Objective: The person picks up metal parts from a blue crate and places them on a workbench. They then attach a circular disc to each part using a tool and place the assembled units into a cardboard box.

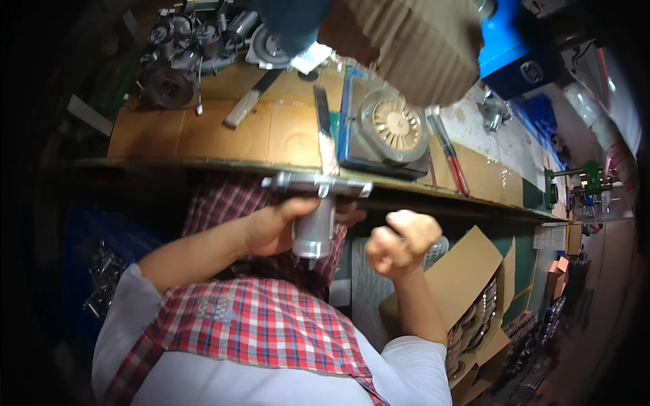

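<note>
A grey metal motor housing (314, 230), a cylinder with a wide flange at its top, stands upright in front of my apron, just short of the bench edge. My left hand (276, 227) is closed around the cylinder under the flange. To the right, my right hand (403, 243) is raised apart from it with its fingers curled in. Whatever those fingers may hold is hidden and slightly blurred. Beyond the housing on the bench sit a blue-edged fixture with a round finned disc (394, 128), a dark-bladed brush (325, 128) and a second flat tool (252, 100).
Several metal motor parts (203, 40) crowd the back left. A piece of brown cardboard (406, 47) hangs over the bench. A red-handled tool (452, 159) lies right of the fixture. An open carton of metal discs (474, 325) stands at lower right; a blue bin (88, 271) is at left.
</note>
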`<state>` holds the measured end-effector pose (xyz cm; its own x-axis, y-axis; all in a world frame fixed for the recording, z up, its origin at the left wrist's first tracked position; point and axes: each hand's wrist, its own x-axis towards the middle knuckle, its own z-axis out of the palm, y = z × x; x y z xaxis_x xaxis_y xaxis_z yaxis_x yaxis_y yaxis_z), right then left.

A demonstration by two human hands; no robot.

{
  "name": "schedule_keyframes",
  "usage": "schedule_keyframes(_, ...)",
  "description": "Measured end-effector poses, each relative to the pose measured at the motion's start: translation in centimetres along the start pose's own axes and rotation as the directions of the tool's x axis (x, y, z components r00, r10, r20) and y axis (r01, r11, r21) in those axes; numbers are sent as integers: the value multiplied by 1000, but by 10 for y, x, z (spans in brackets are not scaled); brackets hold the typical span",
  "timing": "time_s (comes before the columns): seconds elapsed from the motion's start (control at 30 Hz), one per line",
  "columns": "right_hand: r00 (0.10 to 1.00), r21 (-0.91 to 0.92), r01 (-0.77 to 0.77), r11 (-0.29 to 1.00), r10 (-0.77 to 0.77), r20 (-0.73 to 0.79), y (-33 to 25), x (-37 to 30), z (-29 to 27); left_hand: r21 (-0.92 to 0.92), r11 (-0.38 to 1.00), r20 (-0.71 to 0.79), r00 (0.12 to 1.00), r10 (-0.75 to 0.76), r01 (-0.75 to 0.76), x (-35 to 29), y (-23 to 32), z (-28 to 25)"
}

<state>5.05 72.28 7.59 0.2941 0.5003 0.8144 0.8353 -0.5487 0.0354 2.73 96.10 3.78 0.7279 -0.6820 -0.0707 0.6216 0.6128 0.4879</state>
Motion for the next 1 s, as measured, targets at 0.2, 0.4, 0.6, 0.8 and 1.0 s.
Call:
schedule_keyframes(0.2, 970, -119, -141, 983, 161, 184, -35, -9, 11, -2, 991, -168, 977, -133, 134, 21, -21, 36)
schedule_keyframes(0.4, 948, -92, -247, 965, 260, 182, -36, -1, -6, 209, 798, 112, 797, -593, 565, 12, -2, 29)
schedule_keyframes(0.6, 903, -69, -342, 937, 348, 253, -15, 8, -25, 764, 627, 22, 964, -263, 154, -24, 31, 45)
schedule_keyframes(0.8, 676, 544, -693, 473, 688, 264, 6, 25, -3, 955, -36, 281, 858, 430, -294, -1, 49, 26)
schedule_keyframes(1.0, 695, 396, -682, 614, 714, 90, 77, 54, 43, 968, -33, 200, 687, 699, -248, 51, 74, 2)
